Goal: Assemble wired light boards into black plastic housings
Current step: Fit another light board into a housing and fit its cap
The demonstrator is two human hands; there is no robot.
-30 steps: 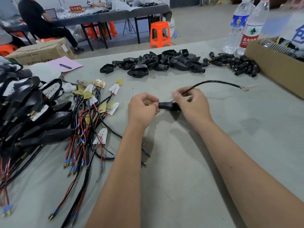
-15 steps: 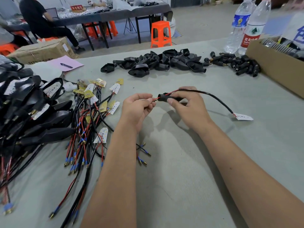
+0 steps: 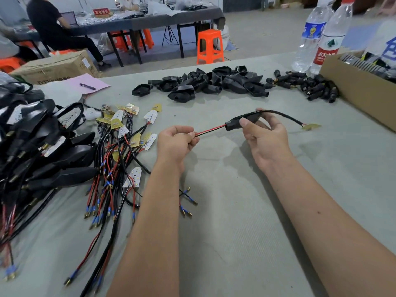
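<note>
Step in hand, as judged: threading a wired light board through a black housing, lead ends first.

- Black housing (image 3: pixel 242 121) held above the bench (image 3: pixel 246 211), centre of the scene, in the right hand (image 3: pixel 264 136). Thumb lies over its near face, fingers curl behind; clamped on it.
- Left hand (image 3: pixel 176 143) is closed in a pinch on the red and black leads (image 3: pixel 211 130), which come out of the housing's left end and run taut to the fingers.
- Black sheathed cable (image 3: pixel 280 114) leaves the housing's right end, arcs over the right hand and ends in the light board (image 3: pixel 310 126), hanging free just right of the hand, above the bench and well apart from the housing.
- Hands are apart, with the span of leads between them.

Next move, a judgement: draw more lead out to the left while the right hand holds the housing steady, until the board reaches the housing mouth, then seat it. It calls for a straight pull; the board may catch at the opening if it arrives tilted.

Stock about:
- empty housings (image 3: pixel 205 84) heaped at the far centre;
- loose wired boards (image 3: pixel 128 133) at the left;
- finished units (image 3: pixel 40 146) piled at the far left edge.
</note>
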